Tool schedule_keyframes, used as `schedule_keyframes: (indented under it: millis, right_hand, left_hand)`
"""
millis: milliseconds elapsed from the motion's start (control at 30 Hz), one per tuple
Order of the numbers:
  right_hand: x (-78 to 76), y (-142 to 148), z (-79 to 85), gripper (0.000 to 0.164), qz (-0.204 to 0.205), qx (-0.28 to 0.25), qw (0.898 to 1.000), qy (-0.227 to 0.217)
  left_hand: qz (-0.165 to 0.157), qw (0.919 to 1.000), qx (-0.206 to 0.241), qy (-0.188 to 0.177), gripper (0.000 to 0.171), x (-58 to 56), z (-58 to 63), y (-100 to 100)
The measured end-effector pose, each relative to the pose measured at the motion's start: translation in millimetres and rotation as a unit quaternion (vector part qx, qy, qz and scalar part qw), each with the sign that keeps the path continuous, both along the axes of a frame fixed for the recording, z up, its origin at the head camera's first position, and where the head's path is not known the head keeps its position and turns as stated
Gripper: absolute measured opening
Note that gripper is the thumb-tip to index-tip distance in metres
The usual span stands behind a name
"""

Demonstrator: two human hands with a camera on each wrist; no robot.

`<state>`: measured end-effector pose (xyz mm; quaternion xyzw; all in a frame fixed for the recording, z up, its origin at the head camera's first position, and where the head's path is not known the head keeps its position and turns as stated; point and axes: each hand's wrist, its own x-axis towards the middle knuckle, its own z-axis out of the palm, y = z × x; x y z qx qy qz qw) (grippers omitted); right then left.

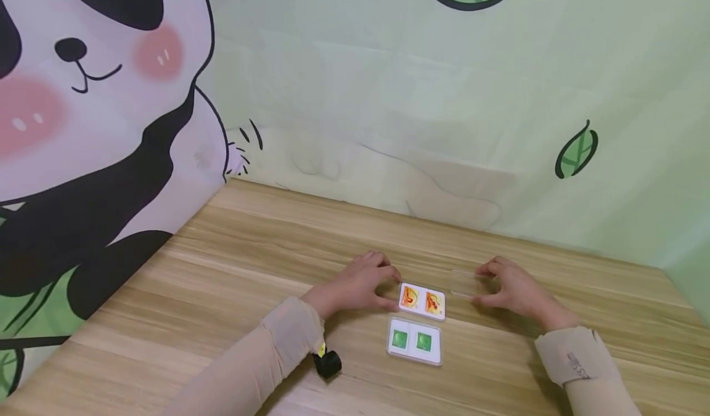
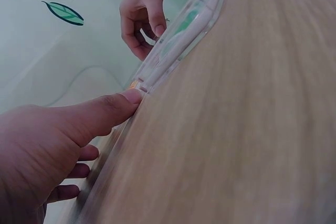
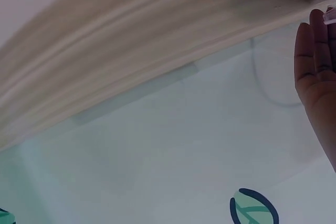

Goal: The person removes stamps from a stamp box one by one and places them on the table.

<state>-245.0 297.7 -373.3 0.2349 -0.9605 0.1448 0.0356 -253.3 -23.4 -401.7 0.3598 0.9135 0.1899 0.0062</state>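
A white card (image 1: 422,301) with two orange stamp-like pictures lies on the table in the head view. At its left edge is my left hand (image 1: 363,282), thumb at the near corner and forefinger at the far one, pinching it. In the left wrist view, the left thumb (image 2: 118,109) presses at a clear edge with a bit of orange beside it. My right hand (image 1: 516,293) pinches a clear plastic cover (image 1: 463,283) between thumb and fingers, right of the card. Only the cover's corner (image 3: 329,16) shows in the right wrist view.
A flat clear case (image 1: 414,341) with two green pictures on white lies just in front of the orange card. A small black object (image 1: 328,364) hangs by the left cuff. Behind the wooden table (image 1: 266,219) hangs a backdrop (image 1: 355,95) with a panda and leaves.
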Motion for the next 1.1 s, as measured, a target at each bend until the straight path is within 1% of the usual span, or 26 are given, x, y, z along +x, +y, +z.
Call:
schedule_keyframes:
  millis: [167,333,533,833,1100]
  right_hand:
    - [-1.2,2.2,-1.2,0.052,-0.005,0.008,1.000,-0.004]
    - [-3.0,3.2,-2.2,0.051,0.000,0.015,1.000,0.001]
    - [-3.5,5.0,-2.6,0.050,0.007,0.023,1.000,0.007]
    - [-3.2,3.9,-2.8,0.049,0.015,0.023,1.000,0.012]
    - [-2.5,4.3,-3.0,0.051,0.013,0.016,1.000,0.009]
  left_hand:
    - [-0.002,1.0000,-0.003,-0.003,0.052,0.2,-0.3,1.9]
    - [0.001,1.0000,-0.004,0.002,0.052,1.0,0.2,2.0]
    - [-0.001,1.0000,-0.003,-0.002,0.052,0.4,-0.9,1.4]
    - [-0.001,1.0000,-0.001,-0.002,0.051,1.7,1.3,0.0]
    - [-0.003,1.0000,-0.003,0.001,0.051,1.3,1.5,-0.3]
